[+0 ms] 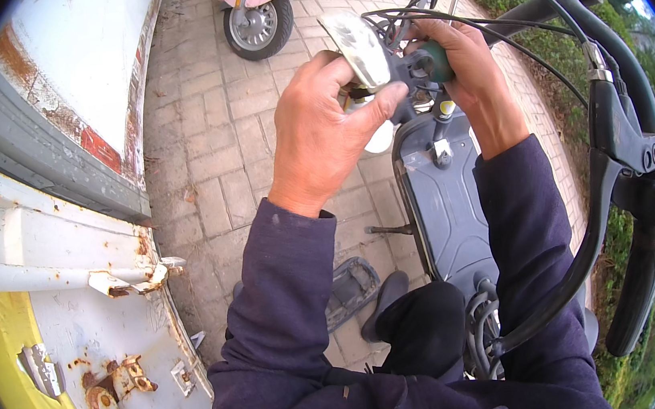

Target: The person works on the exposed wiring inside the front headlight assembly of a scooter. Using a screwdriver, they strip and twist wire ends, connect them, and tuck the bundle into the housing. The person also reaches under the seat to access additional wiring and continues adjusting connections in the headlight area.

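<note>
My left hand [326,124] is closed on a headlight [356,46] with a clear, shiny lens. Its fingers curl behind the lamp, and the thumb reaches over to the black bracket [407,86] beside it. My right hand [473,67] is on the bracket's other side, curled round a dark green rounded thing [436,61], perhaps a tool handle. Its far end is hidden among the parts. Both hands work at the front of a small electric scooter, above its dark grey footboard [443,191]. Black cables [476,18] arch over my right hand.
The handlebar grip [636,290] and brake lever [599,214] curve along the right. At left stands a rusty white metal door [64,234]. A pink scooter [257,10] is parked ahead on brick paving [209,153]. A dark tray-like part [352,290] lies by my foot.
</note>
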Demonstrator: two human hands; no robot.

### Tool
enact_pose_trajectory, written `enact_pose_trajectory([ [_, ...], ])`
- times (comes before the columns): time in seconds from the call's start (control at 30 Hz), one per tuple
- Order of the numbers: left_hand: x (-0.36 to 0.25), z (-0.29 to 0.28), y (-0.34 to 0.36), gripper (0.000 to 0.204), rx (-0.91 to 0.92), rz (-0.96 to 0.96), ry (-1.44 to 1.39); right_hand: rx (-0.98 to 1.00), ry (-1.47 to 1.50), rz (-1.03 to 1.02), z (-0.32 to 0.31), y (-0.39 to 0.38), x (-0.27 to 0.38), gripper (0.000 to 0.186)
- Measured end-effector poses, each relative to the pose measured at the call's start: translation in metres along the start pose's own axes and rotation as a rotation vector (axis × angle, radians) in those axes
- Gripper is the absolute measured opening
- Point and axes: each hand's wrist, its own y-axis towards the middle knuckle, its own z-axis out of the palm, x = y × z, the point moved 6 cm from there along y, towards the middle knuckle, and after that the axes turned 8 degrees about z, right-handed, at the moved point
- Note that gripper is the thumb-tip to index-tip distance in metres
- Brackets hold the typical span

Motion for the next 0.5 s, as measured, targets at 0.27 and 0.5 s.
enact_pose_trajectory([
  [0.27, 0.015, -0.004, -0.005, 0.031, 0.112, -0.226, -0.493, 0.095, 0.113, 0.075, -0.007, 0.011, -0.007, 0.024],
  [0.5, 0.028, -0.009, -0.010, 0.023, 0.115, -0.291, -0.416, 0.215, 0.207, 0.157, -0.001, 0.011, -0.008, 0.025],
])
